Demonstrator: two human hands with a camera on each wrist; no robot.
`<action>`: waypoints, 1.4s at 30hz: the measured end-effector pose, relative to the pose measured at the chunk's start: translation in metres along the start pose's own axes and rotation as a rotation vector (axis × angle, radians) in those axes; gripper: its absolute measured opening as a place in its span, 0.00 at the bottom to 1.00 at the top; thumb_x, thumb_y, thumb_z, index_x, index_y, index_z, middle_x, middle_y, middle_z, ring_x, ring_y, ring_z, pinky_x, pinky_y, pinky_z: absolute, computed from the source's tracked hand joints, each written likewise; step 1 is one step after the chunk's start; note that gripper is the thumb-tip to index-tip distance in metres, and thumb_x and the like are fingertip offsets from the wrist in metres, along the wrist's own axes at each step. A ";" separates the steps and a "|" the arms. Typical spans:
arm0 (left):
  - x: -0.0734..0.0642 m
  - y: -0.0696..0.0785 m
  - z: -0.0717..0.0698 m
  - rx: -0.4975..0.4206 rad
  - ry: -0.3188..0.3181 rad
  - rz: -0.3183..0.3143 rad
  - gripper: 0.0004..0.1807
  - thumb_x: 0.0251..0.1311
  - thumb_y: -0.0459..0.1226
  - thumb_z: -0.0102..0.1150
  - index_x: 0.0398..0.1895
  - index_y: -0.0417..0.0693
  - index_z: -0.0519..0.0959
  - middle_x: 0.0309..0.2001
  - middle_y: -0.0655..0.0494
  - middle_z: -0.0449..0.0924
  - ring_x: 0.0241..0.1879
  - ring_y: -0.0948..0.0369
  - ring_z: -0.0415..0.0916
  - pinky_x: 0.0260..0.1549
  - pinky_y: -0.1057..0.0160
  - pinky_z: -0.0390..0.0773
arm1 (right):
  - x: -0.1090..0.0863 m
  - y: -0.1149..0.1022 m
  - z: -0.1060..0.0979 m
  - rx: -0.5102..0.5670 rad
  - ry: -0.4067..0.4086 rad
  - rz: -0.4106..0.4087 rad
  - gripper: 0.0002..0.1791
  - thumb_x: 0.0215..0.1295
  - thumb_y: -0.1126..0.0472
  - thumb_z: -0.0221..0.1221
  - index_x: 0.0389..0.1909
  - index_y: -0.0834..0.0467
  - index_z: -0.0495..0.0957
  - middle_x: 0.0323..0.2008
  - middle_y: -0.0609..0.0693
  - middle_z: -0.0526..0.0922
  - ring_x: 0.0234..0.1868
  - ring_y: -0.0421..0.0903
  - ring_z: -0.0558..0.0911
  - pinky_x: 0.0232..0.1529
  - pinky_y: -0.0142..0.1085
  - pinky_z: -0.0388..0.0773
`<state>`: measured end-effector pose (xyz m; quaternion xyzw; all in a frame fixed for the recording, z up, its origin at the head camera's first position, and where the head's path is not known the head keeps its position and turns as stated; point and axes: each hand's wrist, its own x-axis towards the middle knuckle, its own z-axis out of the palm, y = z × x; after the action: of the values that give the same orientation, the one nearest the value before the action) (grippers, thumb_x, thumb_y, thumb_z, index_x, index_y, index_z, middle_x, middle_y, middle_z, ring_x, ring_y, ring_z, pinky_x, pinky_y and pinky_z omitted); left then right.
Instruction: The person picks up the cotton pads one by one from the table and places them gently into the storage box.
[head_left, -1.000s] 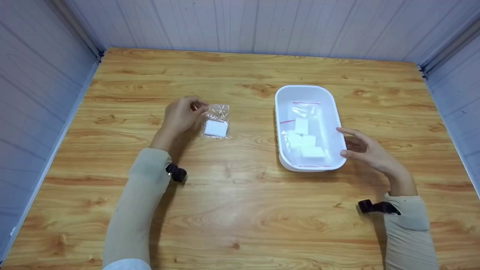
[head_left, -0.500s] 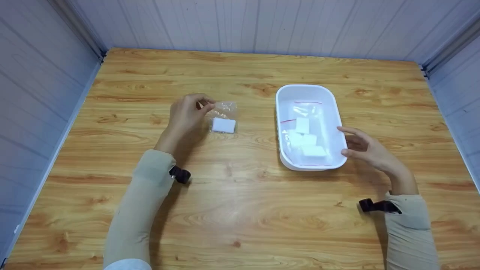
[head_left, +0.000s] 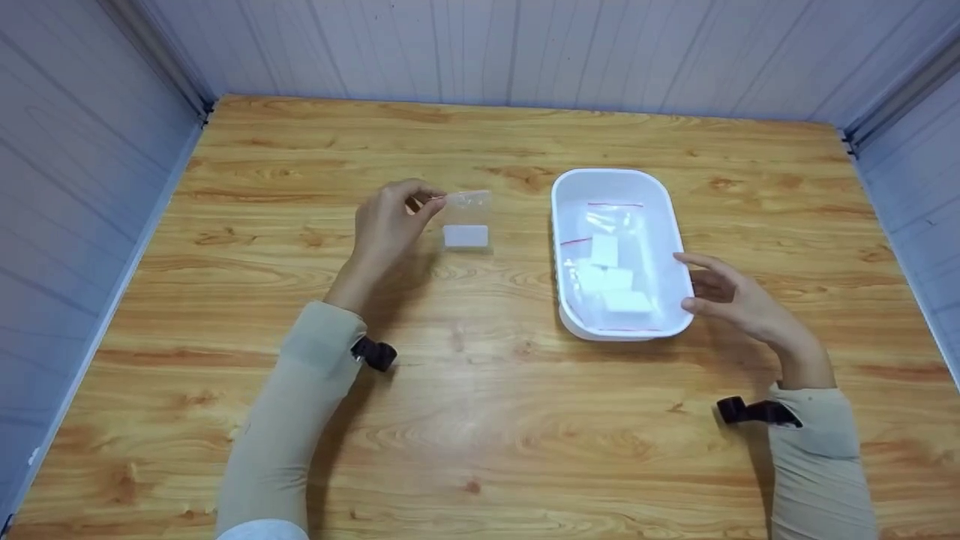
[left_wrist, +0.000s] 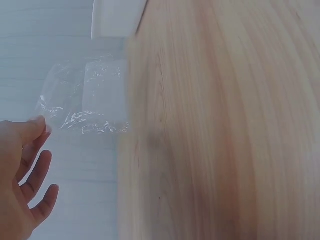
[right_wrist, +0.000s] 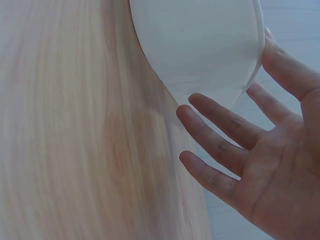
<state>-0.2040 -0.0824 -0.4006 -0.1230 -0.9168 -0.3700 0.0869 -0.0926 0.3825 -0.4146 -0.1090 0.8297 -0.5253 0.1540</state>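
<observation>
In the head view, my left hand (head_left: 390,221) pinches the top corner of a small clear plastic bag (head_left: 469,202) between thumb and fingertips. The bag hangs above the table with a white rectangular block (head_left: 466,236) at its bottom. Seen from the left wrist, its crinkled film (left_wrist: 65,95) stretches away from the thumb, the other fingers loosely spread. My right hand (head_left: 739,304) rests against the right side of a white plastic basket (head_left: 686,319), thumb and a finger at the rim. Its remaining fingers extend loosely beside the basket wall (right_wrist: 200,45) in the right wrist view.
Inside the basket lie several clear bags with red zip strips and white blocks (head_left: 626,301). The wood-grain table (head_left: 480,420) is bounded by pale panel walls (head_left: 465,52) at the back and both sides. A dark wrist camera (head_left: 375,354) sits on the left sleeve.
My left hand has moved right and slightly away from me, lifting the bag so that it now hangs upright. The right hand and the basket have stayed nearly still.
</observation>
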 end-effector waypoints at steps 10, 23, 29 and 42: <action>0.001 0.014 0.005 -0.047 0.048 -0.020 0.12 0.66 0.46 0.62 0.46 0.52 0.86 0.38 0.58 0.86 0.36 0.61 0.79 0.33 0.60 0.71 | 0.001 0.002 0.001 0.007 0.005 -0.005 0.35 0.68 0.70 0.59 0.74 0.60 0.60 0.63 0.72 0.69 0.56 0.35 0.75 0.51 0.26 0.75; -0.003 0.040 0.012 -0.097 0.101 0.054 0.11 0.67 0.45 0.62 0.45 0.50 0.86 0.39 0.58 0.84 0.38 0.59 0.78 0.32 0.61 0.71 | 0.000 0.001 0.001 -0.013 0.012 0.012 0.35 0.69 0.68 0.60 0.74 0.58 0.60 0.64 0.70 0.68 0.57 0.34 0.75 0.52 0.25 0.73; -0.006 0.052 0.016 -0.133 0.113 0.091 0.10 0.67 0.44 0.62 0.45 0.50 0.85 0.39 0.59 0.84 0.37 0.62 0.78 0.32 0.62 0.72 | 0.000 0.000 0.001 -0.015 0.009 0.015 0.35 0.69 0.68 0.60 0.75 0.58 0.59 0.64 0.70 0.68 0.57 0.35 0.74 0.53 0.24 0.73; -0.011 0.075 0.029 -0.203 0.105 0.205 0.10 0.66 0.44 0.63 0.43 0.49 0.85 0.39 0.59 0.85 0.37 0.64 0.78 0.36 0.65 0.74 | 0.000 0.001 0.001 0.000 0.009 0.002 0.35 0.69 0.69 0.59 0.74 0.59 0.60 0.63 0.71 0.68 0.57 0.36 0.75 0.52 0.26 0.74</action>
<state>-0.1738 -0.0114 -0.3747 -0.2048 -0.8514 -0.4559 0.1593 -0.0925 0.3821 -0.4159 -0.1056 0.8305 -0.5257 0.1508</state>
